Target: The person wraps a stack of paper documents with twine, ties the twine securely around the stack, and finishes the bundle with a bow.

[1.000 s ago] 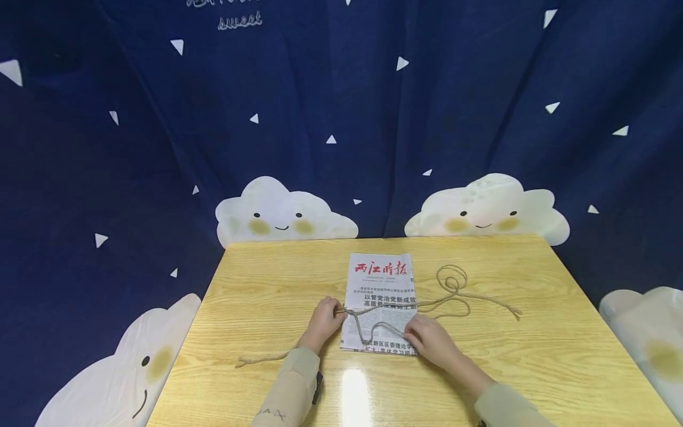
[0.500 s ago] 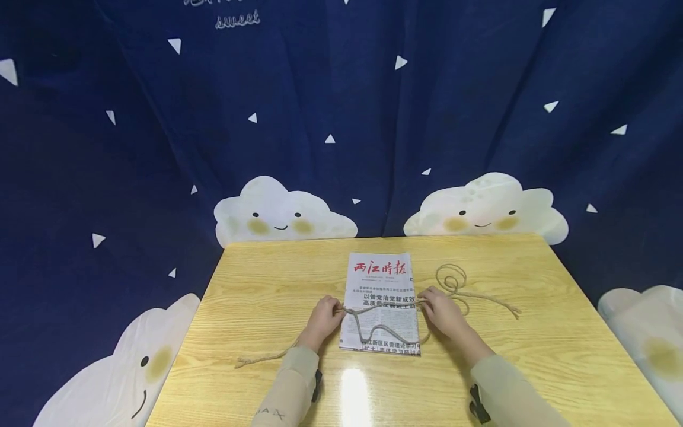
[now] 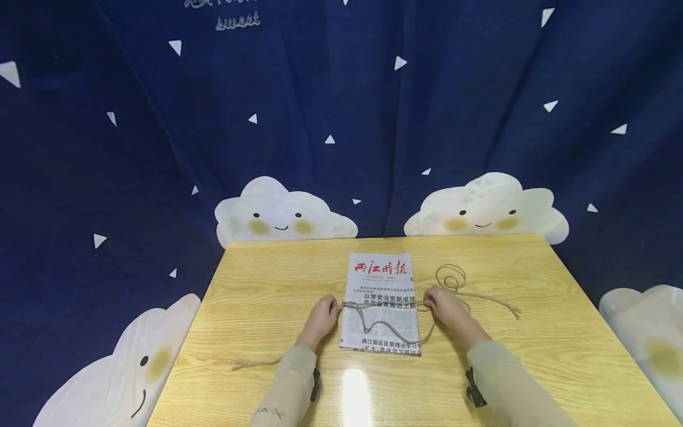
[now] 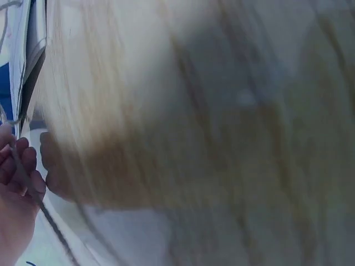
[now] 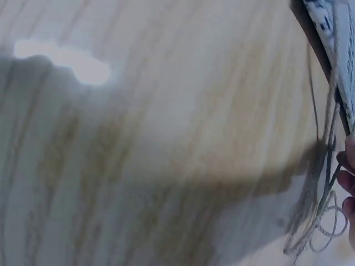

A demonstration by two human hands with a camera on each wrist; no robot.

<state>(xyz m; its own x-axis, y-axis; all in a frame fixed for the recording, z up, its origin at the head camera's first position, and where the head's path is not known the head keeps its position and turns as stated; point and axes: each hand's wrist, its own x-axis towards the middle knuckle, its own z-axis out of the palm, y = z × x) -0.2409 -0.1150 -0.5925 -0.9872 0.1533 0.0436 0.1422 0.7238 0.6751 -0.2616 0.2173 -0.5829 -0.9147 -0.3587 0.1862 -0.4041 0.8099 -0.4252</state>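
A folded newspaper (image 3: 381, 332) with a red masthead lies flat on the table. Over it runs a tan rope (image 3: 389, 326), with one strand straight across the middle and another sagging in a wavy line below. At the newspaper's left edge my left hand (image 3: 322, 317) pinches the rope; in the left wrist view the strand (image 4: 47, 213) trails down across that hand. Just off the right edge, my right hand (image 3: 447, 305) pinches the straight strand. Its fingers (image 5: 346, 180) show at the border of the right wrist view, beside the hanging rope.
The wooden table (image 3: 267, 273) ends at a dark blue curtain (image 3: 331, 89) printed with clouds. A coiled rope length (image 3: 452, 279) with a frayed end lies right of the newspaper. Another frayed rope end (image 3: 251, 363) lies at the left.
My right hand has moved from the newspaper's lower right corner up to the straight strand and slightly outward. The left hand has shifted a little left, and the left rope end has slid slightly.
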